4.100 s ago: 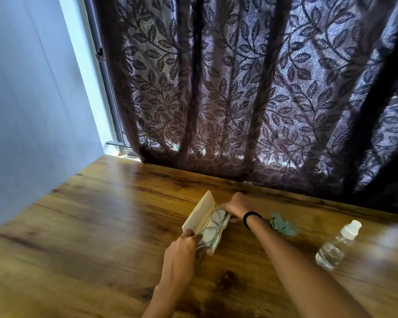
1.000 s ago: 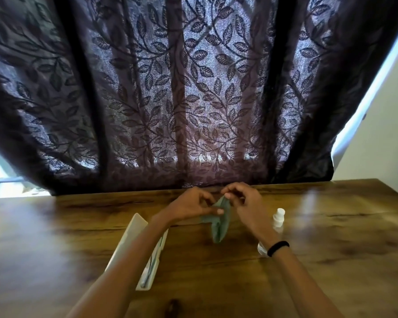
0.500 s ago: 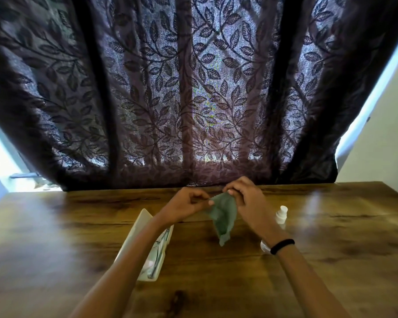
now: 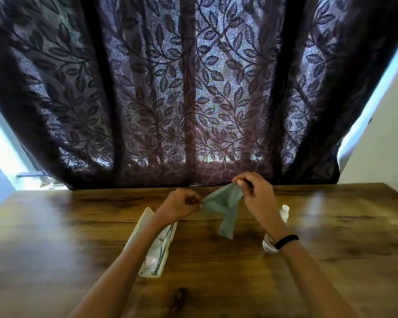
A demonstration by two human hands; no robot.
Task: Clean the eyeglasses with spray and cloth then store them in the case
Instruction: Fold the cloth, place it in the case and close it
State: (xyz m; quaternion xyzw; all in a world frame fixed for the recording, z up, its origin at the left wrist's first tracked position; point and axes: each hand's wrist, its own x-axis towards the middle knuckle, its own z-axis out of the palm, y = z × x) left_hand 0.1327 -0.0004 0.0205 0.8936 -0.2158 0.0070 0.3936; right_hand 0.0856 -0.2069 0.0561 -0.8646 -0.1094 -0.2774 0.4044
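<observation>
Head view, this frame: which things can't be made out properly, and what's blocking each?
- Spray bottle: the right hand and wrist hide its middle; only cap and base show.
- Eyeglasses in the open case: partly under the left forearm, blurred.
- Cloth: pinched corners hidden by the fingers of the left hand and right hand.

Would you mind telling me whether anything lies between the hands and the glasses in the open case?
The cloth fills both hands, left hand and right hand. The left forearm crosses over the case holding the glasses; the lid is open, so nothing else blocks them.
</observation>
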